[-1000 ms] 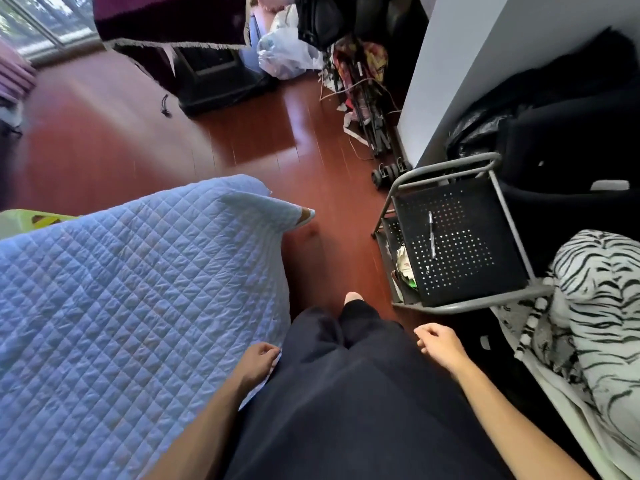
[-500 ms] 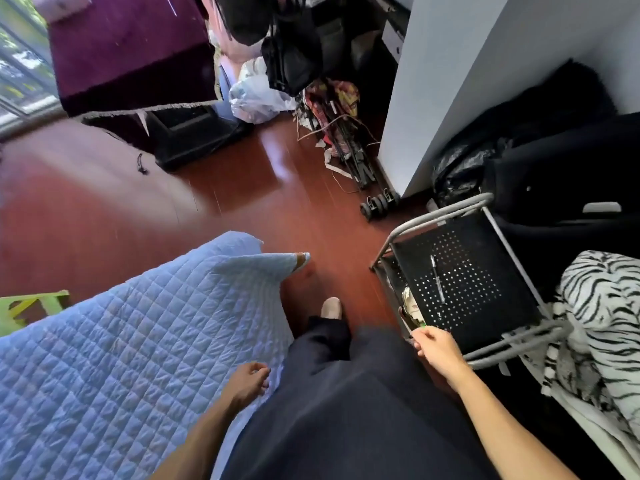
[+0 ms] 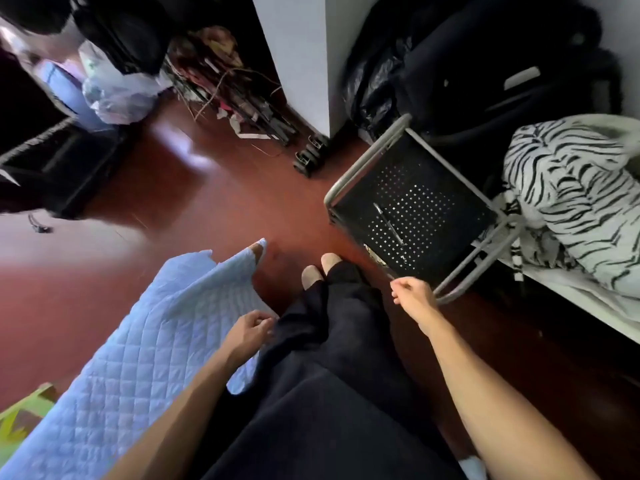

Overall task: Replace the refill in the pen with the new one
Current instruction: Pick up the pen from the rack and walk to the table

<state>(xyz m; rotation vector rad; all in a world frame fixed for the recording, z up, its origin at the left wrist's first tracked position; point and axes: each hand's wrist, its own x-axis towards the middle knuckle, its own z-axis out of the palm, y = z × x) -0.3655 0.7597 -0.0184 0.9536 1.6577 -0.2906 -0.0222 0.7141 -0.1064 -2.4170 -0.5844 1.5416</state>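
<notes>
A slim pen (image 3: 388, 224) lies on the black perforated top of a small grey-framed stand (image 3: 349, 174) to my right. My right hand (image 3: 412, 296) hovers at the stand's near corner, fingers loosely curled, holding nothing, a short way below the pen. My left hand (image 3: 247, 332) rests by my dark trousers at the edge of the blue quilt (image 3: 138, 341), fingers apart and empty. No separate refill is visible.
Red wooden floor (image 3: 194, 209) stretches ahead. A white wall corner (image 3: 298, 64) stands behind the stand, with dark bags (image 3: 450, 64) beside it. A zebra-striped blanket (image 3: 571, 202) lies at right. Clutter and a plastic bag (image 3: 114, 91) sit at far left.
The view has swung forward and right, and my feet now show. My right hand has stayed near the stand's near corner. My left hand stays beside the quilt.
</notes>
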